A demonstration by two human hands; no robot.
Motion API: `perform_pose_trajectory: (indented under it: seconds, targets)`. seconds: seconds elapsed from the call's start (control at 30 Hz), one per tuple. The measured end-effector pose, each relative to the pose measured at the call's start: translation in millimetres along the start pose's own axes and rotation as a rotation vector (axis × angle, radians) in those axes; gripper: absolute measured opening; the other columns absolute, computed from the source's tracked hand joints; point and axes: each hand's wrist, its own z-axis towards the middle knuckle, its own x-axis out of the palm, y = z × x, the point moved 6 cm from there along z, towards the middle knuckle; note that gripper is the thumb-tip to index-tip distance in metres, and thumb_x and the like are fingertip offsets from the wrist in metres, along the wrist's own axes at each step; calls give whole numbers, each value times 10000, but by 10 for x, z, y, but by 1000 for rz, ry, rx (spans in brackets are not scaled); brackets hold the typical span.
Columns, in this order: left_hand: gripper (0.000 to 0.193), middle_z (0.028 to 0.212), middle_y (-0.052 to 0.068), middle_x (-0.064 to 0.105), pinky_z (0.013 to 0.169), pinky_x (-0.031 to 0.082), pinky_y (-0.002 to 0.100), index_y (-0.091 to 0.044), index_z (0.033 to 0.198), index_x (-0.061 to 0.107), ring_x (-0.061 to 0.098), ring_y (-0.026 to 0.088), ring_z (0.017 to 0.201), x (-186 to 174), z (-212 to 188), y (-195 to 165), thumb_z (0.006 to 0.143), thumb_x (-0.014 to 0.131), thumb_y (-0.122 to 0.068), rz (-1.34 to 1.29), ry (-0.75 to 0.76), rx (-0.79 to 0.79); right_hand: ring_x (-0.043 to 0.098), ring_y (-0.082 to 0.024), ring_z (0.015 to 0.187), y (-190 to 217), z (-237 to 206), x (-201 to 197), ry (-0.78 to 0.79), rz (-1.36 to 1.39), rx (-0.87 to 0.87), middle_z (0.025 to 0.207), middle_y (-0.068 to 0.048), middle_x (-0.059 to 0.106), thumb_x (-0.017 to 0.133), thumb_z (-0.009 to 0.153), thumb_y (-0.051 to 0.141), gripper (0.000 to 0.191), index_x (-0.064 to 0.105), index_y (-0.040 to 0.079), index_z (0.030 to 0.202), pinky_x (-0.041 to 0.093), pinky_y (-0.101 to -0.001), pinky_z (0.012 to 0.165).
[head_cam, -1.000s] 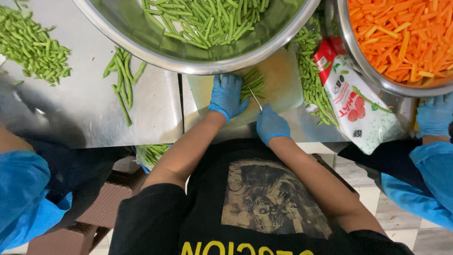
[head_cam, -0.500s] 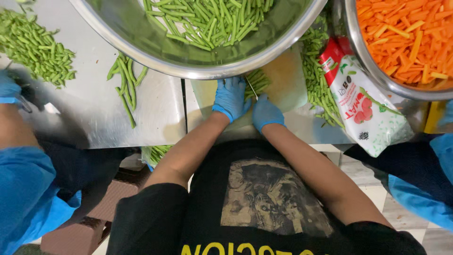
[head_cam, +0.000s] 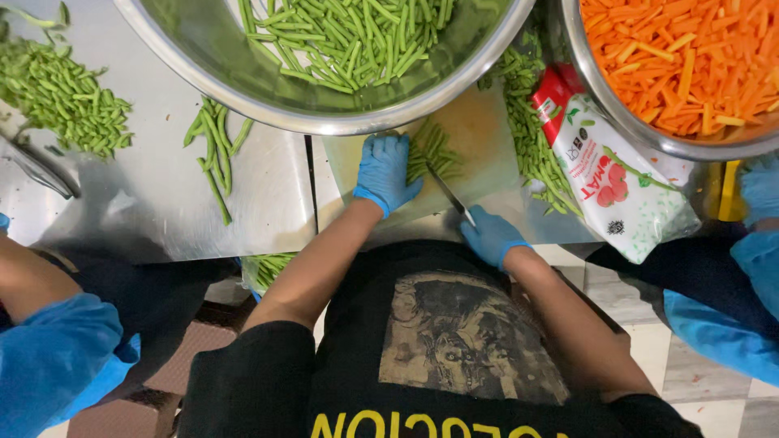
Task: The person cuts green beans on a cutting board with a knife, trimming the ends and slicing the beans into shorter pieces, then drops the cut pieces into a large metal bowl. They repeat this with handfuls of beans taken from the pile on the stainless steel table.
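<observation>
A stainless steel table [head_cam: 162,203] filled the upper half of the frame, with a pale cutting board [head_cam: 479,138] at its near edge in the centre. On the board lay a small bundle of green beans [head_cam: 434,150], their long axes running roughly up and down the frame, tilted slightly right. The left hand [head_cam: 385,172], in a blue glove, lay flat just left of the bundle, fingers spread loosely and touching its left edge, so it was the nearer hand. The right hand [head_cam: 489,235], also gloved, sat lower right, closed around the handle of a knife [head_cam: 448,193]. The blade slanted up and left toward the lower ends of the beans, crossing their axis at an angle. Above, a large steel bowl [head_cam: 243,89] held cut beans; a second bowl [head_cam: 600,105] at upper right held carrot sticks. A printed pouch [head_cam: 617,186] lay right of the board.
</observation>
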Motion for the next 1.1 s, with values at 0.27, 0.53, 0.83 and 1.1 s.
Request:
perform_pose_trajectory:
  seconds: [0.27, 0.53, 0.83, 1.1]
  targets:
    - [1300, 1532, 280, 358, 1204, 216, 578, 62, 1559, 224, 368, 432, 1389, -199, -384, 141, 637, 838, -619, -155, -28, -35, 644, -479, 1101, -416, 150, -957, -346, -208, 322, 1204, -287, 668, 626, 967, 466, 507, 589, 73, 1285, 509, -570, 931]
    - [1264, 1546, 244, 350, 1165, 247, 613, 53, 1547, 244, 380, 401, 1408, -98, -379, 85, 635, 845, -583, -105, -69, -89, 586, -408, 1207, 1068, 652, -1080, -329, -305, -589, 1383, -179, 592, 739, 785, 307, 631, 607, 137, 1378, 511, -506, 956]
    - [870, 1528, 258, 496, 1196, 382, 482, 11, 1546, 388, 474, 435, 1394, -15, -569, 519, 862, 806, -328, -484, -396, -21, 685, -372, 1019, 816, 1080, -898, -169, -327, -211, 1135, -131, 716, 675, 891, 316, 245, 715, 178, 1090, 548, -508, 861]
    - [834, 1503, 221, 497, 1178, 374, 475, -23, 1510, 441, 466, 412, 1397, -212, -601, 444, 830, 812, -332, -414, -303, -50, 474, -390, 1413, 883, 829, -1330, -681, -274, -190, 1585, -184, 462, 733, 834, 211, 765, 487, 118, 1553, 432, -492, 1165]
